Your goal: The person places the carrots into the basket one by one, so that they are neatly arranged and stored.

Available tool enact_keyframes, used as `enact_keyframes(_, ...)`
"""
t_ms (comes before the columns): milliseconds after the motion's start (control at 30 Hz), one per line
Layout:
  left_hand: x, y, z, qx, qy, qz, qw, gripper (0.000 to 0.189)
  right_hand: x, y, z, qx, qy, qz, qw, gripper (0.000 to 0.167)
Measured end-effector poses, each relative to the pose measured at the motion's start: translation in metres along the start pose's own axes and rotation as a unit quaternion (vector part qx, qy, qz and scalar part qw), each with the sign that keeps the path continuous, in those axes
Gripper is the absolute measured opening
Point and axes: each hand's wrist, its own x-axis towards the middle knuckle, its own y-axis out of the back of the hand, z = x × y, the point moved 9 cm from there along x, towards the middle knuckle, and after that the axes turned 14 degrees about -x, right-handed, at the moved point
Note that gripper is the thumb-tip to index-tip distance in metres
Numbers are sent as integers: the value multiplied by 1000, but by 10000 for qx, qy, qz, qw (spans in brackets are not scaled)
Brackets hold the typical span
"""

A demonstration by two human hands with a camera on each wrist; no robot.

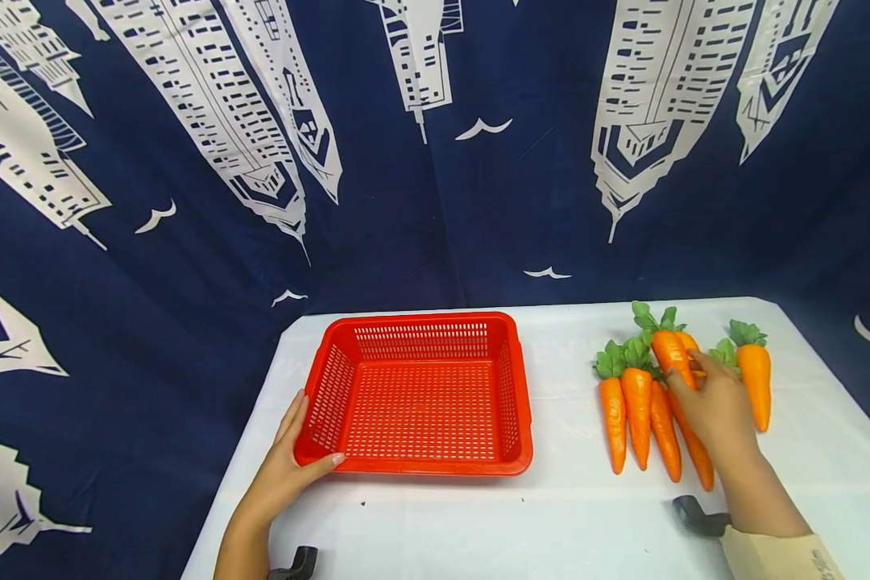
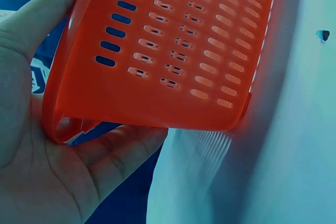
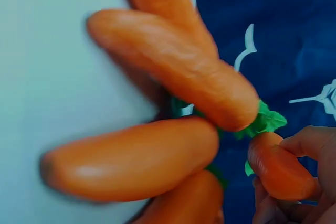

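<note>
At the left of the table, my left hand (image 1: 279, 471) holds the near left corner of a red plastic basket (image 1: 435, 466). Its thumb lies on the front rim and its fingers run along the left side. The left wrist view shows the slotted basket wall (image 2: 173, 40) between thumb and fingers. Over on the right, my right hand (image 1: 721, 403) pinches an orange carrot (image 3: 281, 169) with green leaves, above a group of similar carrots (image 1: 636, 411). In the right wrist view, thumb and fingertips grip its sides.
Several carrots lie side by side left of my right hand. One more carrot (image 1: 756, 383) lies beyond it at the right, with other leaves (image 1: 725, 353) partly hidden by the hand. A white cloth (image 1: 551, 524) covers the table; a dark blue printed curtain (image 1: 435, 201) hangs behind.
</note>
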Motion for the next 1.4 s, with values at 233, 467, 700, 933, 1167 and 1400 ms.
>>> enact_keyframes(233,-3,-3,2,6,3,32,10000,113,-5,14,-20,243,8,-50,9997,68)
enact_keyframes(467,-7,-8,4,48,-31,18,10000,115,-12,26,-54,645,677,-92,9956,77)
enact_keyframes(700,-11,-15,4,36,42,26,10000,117,-12,30,-86,1053,1048,-321,9884,80)
enact_keyframes(933,-15,-22,6,52,20,5,10000,118,-13,32,-119,1641,1113,-614,9782,81)
enact_keyframes(1167,-19,-32,9,94,-58,-13,9999,118,-14,38,-157,1926,1270,-570,9713,79)
enact_keyframes(1400,-26,-41,13,53,-32,-20,10000,118,-17,40,-200,2175,1815,-479,9578,74)
